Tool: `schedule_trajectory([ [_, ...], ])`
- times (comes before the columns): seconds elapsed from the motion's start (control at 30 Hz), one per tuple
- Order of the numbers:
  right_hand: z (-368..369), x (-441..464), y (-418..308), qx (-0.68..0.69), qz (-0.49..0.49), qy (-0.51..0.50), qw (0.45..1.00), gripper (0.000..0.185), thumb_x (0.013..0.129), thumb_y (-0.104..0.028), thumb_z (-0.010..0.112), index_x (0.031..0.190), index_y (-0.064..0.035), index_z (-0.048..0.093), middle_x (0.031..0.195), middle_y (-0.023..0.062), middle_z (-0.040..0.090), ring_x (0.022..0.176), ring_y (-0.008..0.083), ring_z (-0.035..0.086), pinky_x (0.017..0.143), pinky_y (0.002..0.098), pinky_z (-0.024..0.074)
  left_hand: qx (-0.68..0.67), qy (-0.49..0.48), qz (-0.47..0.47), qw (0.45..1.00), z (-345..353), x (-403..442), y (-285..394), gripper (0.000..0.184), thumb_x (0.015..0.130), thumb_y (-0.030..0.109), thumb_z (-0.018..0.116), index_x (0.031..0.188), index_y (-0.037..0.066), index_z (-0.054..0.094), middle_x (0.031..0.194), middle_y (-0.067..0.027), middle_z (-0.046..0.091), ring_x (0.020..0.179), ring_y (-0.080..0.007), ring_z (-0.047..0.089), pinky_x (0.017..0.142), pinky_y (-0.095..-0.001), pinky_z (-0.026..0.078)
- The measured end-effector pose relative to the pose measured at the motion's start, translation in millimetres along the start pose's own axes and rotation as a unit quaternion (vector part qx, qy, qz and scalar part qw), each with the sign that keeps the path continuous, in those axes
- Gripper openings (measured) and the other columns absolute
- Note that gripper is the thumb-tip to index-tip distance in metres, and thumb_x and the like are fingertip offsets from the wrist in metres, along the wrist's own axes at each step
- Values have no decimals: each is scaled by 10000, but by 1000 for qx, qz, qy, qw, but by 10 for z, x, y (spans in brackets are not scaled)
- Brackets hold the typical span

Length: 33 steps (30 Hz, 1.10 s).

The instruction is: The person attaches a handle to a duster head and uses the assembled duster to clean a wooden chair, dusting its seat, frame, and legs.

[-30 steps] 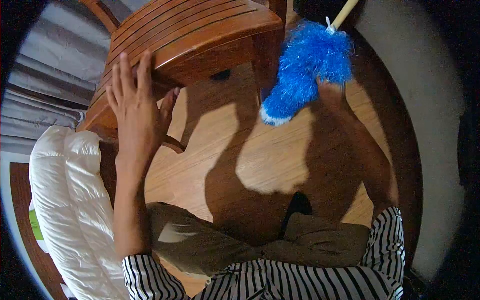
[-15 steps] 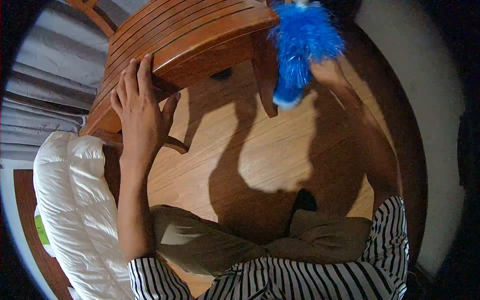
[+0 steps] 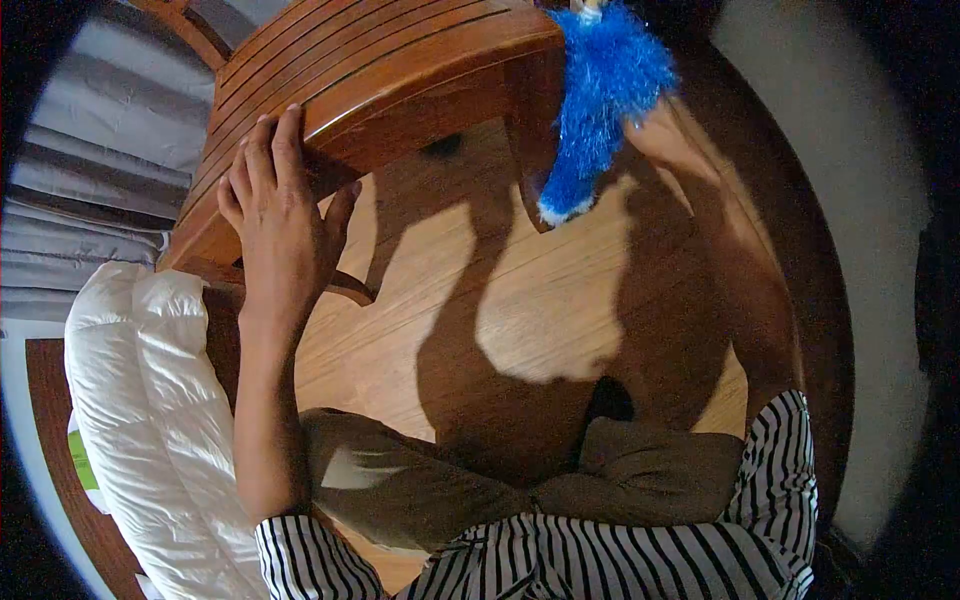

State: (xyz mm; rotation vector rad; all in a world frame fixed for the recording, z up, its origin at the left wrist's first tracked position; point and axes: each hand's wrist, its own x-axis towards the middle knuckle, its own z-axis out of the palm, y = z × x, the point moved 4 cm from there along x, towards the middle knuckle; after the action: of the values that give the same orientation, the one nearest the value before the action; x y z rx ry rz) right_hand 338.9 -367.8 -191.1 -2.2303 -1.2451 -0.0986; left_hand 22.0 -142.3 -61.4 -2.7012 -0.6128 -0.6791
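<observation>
A wooden slatted seat [image 3: 400, 50], like a chair or bench, stands in front of me. My left hand [image 3: 280, 200] lies on its front edge, fingers stretched out and thumb apart, holding nothing. At the seat's right corner, a fluffy blue duster [image 3: 610, 90] hangs beside the front leg [image 3: 530, 140], its whitish lower tip close to the foot of that leg. Behind the duster's strands is my right hand [image 3: 655, 130], mostly hidden, with the duster in its grip. Something pale shows at the duster's top, cut off by the frame's edge.
A white quilted duvet [image 3: 150, 400] lies to my left, near grey curtains [image 3: 90, 170]. Dark shadows fall across the wooden floor [image 3: 550, 310] below the seat. A dark curved wooden edge [image 3: 820, 300] and a pale wall [image 3: 870, 250] run along the right.
The duster has swung slightly, its lower tip shifting left and down toward the leg's foot. My right hand has moved only a little. The left hand stays on the seat edge.
</observation>
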Motion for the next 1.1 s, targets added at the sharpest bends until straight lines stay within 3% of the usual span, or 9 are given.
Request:
schedule_trajectory([
  [0.27,475,-31,-14,-74,-105,-19,992,334,963,-234,570,1244,-73,651,1264,179,661,1176,362,608,1087,504,436,0,10,10,1000,-5,4,17,891,835,269,803,1577,170,319,1548,-167,393,1430,-392,373,1172,-553,244],
  [0.47,601,-56,13,-83,-124,-38,988,332,973,-228,549,1249,-75,650,1276,185,657,1197,372,598,1106,515,422,-3,14,14,1000,-35,-21,55,889,837,283,801,1576,171,320,1543,-167,397,1424,-385,377,1166,-554,243],
  [0.53,384,-27,-63,-37,-48,-46,997,331,976,-227,542,1250,-75,649,1280,187,655,1204,375,595,1112,518,418,-3,11,10,1000,-28,-14,50,891,838,291,800,1577,172,318,1542,-167,397,1421,-384,380,1166,-554,243],
  [0.67,-293,66,-250,74,104,-30,991,249,951,-203,573,1124,-64,687,1137,158,700,1072,379,647,959,492,505,3,35,33,999,1,-1,45,860,830,278,799,1542,108,348,1487,-199,411,1371,-400,397,1101,-590,273],
  [0.73,-371,94,-183,-94,-24,8,995,215,939,-185,580,1067,-55,695,1082,148,707,1015,382,656,896,479,528,7,33,30,999,5,0,44,860,828,285,800,1540,108,352,1486,-199,412,1366,-400,400,1099,-589,276],
  [0.77,-325,109,-91,-281,-174,35,943,200,934,-173,581,1047,-51,693,1065,146,705,992,382,656,875,472,530,9,32,28,999,6,2,42,860,827,289,801,1539,109,354,1486,-199,413,1364,-400,401,1097,-589,277],
  [0.83,-107,81,-65,-292,-190,72,935,183,918,-154,587,1015,-38,689,1053,151,699,973,384,655,855,470,532,12,23,13,1000,22,5,34,882,831,295,801,1563,155,330,1521,-179,407,1395,-392,396,1131,-589,262],
  [0.97,399,-3,-87,-96,-121,149,977,193,911,-157,593,1017,-27,689,1044,165,699,967,390,658,851,478,532,4,20,7,1000,-10,15,25,891,834,296,800,1575,178,319,1536,-172,405,1411,-391,392,1150,-590,252],
  [1.1,495,0,-46,-33,-85,189,978,205,904,-160,600,1020,-16,688,1035,179,699,962,396,661,847,486,531,0,28,10,1000,-22,-1,-4,892,830,301,804,1571,176,324,1526,-173,412,1408,-389,396,1145,-583,257],
])
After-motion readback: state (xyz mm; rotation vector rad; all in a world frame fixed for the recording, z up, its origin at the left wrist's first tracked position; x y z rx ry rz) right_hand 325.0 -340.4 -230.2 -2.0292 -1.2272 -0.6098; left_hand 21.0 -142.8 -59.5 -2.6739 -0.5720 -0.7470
